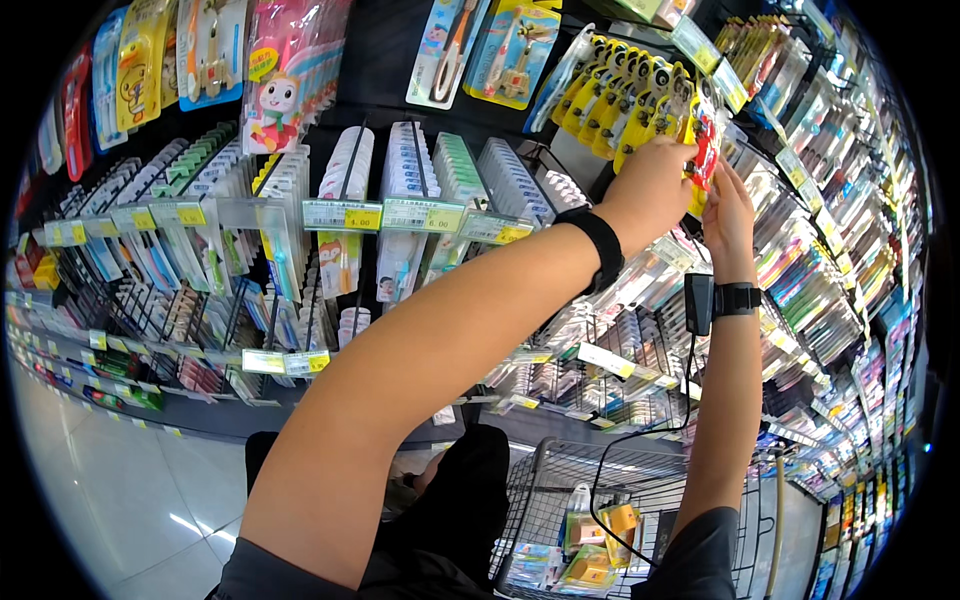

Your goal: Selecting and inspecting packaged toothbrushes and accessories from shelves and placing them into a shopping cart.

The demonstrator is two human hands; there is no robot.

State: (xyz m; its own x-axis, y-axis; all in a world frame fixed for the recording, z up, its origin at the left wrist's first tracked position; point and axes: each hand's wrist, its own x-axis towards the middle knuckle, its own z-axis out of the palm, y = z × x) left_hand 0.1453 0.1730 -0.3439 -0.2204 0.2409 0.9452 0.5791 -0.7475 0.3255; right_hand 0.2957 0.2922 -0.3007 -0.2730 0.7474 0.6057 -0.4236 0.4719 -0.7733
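At the upper right, my left hand (654,186) grips the left edge of a red-and-yellow blister pack (703,154) with its fingers. My right hand (727,214) holds the same pack by its lower right edge, fingers pointing up. The pack is at the front of a row of yellow hanging packs (615,101) that have black-and-white cartoon heads on top. What is sealed inside the red pack cannot be made out. Black bands circle both wrists, and a small black box (699,304) with a cable is at the right one.
Hanging toothbrush packs (416,176) fill wire hooks ahead, with price-tag strips (420,215) jutting out before them. A wire shopping cart (540,457) holding several packaged goods (592,566) stands below my right arm. More stocked shelves (832,217) run along the right. Tiled floor (112,480) shows at lower left.
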